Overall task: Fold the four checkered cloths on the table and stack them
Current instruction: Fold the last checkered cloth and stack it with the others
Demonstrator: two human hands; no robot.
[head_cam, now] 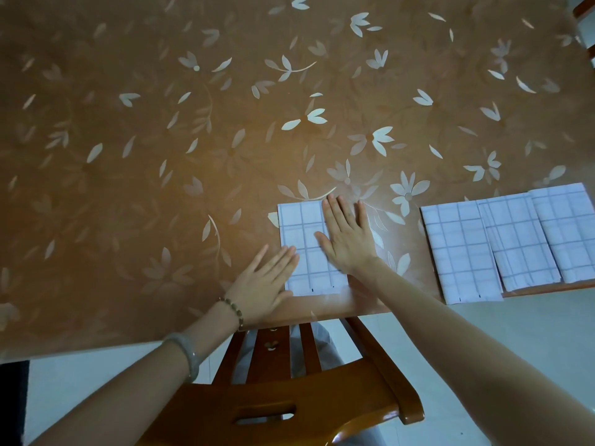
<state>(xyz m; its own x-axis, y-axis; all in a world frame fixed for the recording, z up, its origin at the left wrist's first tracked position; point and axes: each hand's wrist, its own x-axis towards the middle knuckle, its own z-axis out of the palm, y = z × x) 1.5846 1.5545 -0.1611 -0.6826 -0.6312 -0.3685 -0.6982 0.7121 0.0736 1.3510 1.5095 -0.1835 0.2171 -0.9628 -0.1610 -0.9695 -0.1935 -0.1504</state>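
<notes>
Nearest me, the wooden slat-back chair [283,391]. My left hand [262,292] and right hand [346,236] lie flat, fingers spread — gripping nothing — on the folded white checkered cloth [304,252] at the tabletop's near edge. Three more folded checkered cloths [515,243] overlap toward the near right corner of the brown floral tabletop [161,156].

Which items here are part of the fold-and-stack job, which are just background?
Job:
- folded cloth under both hands
- three folded cloths at right, overlapping
- left hand, right hand, flat

Background:
- floral table
- wooden chair
- bracelets
</notes>
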